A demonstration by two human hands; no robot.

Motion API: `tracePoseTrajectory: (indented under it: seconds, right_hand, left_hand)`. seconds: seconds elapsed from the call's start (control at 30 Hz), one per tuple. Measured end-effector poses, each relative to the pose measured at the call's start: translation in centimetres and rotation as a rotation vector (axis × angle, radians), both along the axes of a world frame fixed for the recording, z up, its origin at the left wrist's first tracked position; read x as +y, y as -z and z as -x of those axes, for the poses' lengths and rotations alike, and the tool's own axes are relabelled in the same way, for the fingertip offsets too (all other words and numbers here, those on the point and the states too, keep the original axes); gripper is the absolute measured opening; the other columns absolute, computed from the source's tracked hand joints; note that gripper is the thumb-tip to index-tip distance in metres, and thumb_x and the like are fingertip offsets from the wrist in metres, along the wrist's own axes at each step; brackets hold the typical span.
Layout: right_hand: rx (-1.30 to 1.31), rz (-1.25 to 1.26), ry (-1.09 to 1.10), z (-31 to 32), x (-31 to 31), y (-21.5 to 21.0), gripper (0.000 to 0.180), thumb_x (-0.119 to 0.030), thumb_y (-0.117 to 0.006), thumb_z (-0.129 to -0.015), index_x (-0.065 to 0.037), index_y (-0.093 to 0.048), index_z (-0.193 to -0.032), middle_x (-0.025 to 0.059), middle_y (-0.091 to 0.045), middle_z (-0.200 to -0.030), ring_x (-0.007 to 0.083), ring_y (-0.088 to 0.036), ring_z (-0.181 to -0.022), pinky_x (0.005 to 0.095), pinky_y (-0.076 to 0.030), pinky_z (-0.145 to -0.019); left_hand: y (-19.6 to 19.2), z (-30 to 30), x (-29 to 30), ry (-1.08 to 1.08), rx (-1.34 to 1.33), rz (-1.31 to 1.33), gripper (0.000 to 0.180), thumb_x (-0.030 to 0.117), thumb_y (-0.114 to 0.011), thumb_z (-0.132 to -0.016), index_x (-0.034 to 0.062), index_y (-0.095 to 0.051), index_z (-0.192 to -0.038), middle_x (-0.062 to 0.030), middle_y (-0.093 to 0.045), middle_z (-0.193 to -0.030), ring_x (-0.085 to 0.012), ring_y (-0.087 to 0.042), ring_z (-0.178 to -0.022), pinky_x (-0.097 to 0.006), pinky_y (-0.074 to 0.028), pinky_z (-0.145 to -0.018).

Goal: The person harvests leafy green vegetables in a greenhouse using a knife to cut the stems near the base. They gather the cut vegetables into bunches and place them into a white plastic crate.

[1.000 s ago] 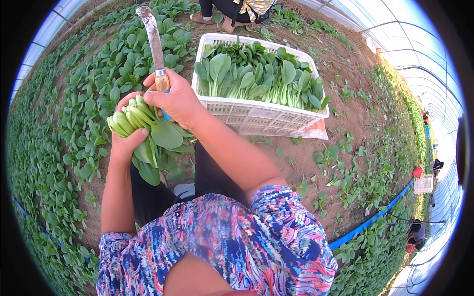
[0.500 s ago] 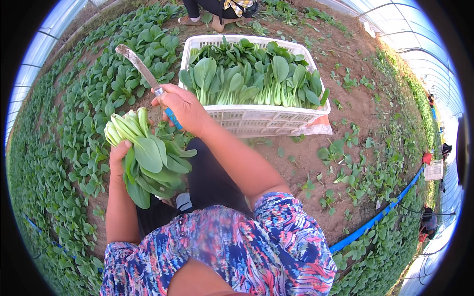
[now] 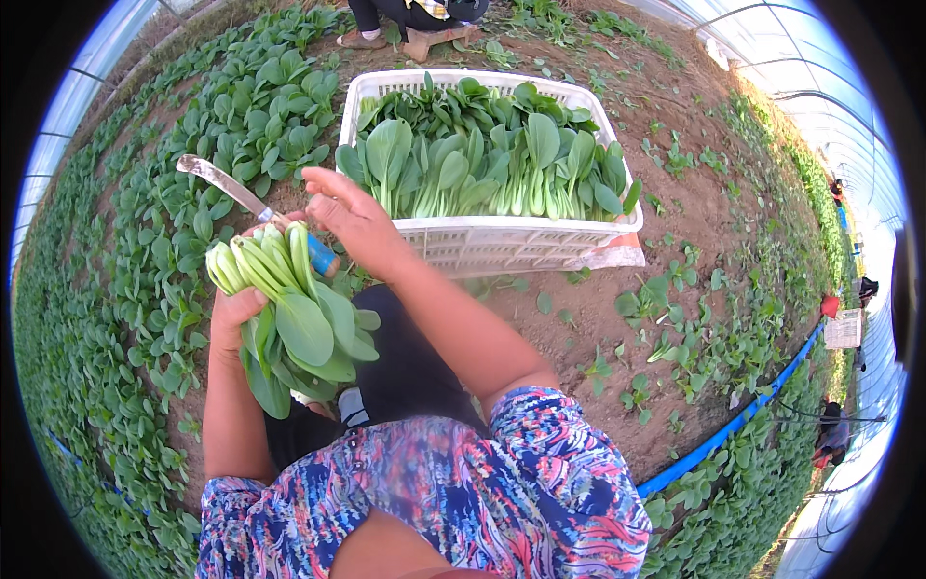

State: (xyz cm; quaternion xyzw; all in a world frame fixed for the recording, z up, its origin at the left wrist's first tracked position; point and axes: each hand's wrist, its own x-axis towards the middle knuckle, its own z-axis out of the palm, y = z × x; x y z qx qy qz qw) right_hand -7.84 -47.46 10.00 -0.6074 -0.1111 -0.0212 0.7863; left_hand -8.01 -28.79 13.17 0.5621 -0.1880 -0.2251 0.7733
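Note:
My left hand (image 3: 239, 311) grips a bunch of bok choy (image 3: 301, 323), its pale stem ends pointing up and its leaves hanging over my dark trousers. Behind the stems lies a harvest knife (image 3: 231, 183) with a worn, curved blade and a blue handle (image 3: 324, 257); fingertips of my left hand seem to hold it against the bunch, though the contact is partly hidden. My right hand (image 3: 359, 224) is just above the handle, fingers loosely stretched and apart from the knife. Right beyond it stands a white plastic crate (image 3: 482, 232) with bok choy (image 3: 540, 164) packed upright in rows.
Growing bok choy (image 3: 270, 96) covers the bed on my left. Bare soil (image 3: 540, 338) with scattered small plants lies to the right. A blue hose (image 3: 733, 425) runs along the right side. Beyond the crate another person sits on a low wooden stool (image 3: 434, 41).
The knife has shifted down and left, passing from my right hand to behind the bunch in my left. My right hand has opened off the handle.

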Motion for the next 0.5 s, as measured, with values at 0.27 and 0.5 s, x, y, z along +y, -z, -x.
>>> tracePoseTrajectory:
  seconds: [0.27, 0.5]
  right_hand:
    - [-0.209, 0.062, -0.057, 0.0, 2.0, -0.2, 0.092, -0.054, -0.058, -0.077, 0.000, -0.015, -0.138, 0.0200, -0.028, -0.137, 0.0301, -0.026, -0.128, 0.0384, -0.020, -0.105]
    - [-0.369, 0.409, 0.054, -2.1, 4.0, 1.7, 0.100, -0.044, -0.070, -0.067, -0.003, -0.014, -0.139, 0.0210, -0.018, -0.141, 0.0331, -0.017, -0.133, 0.0384, -0.018, -0.107]
  left_hand:
    - [-1.0, -2.8, -0.5, -0.455, -0.061, -0.035, 0.059, 0.018, -0.056, -0.076, -0.0004, -0.037, -0.128, -0.0122, -0.049, -0.120, -0.0217, -0.051, -0.107, -0.034, -0.041, -0.092]
    - [1.4, -6.1, -1.1, -0.398, 0.046, 0.018, 0.060, 0.019, -0.053, -0.080, 0.0004, -0.032, -0.132, -0.0131, -0.043, -0.129, -0.0238, -0.046, -0.115, -0.036, -0.038, -0.097]
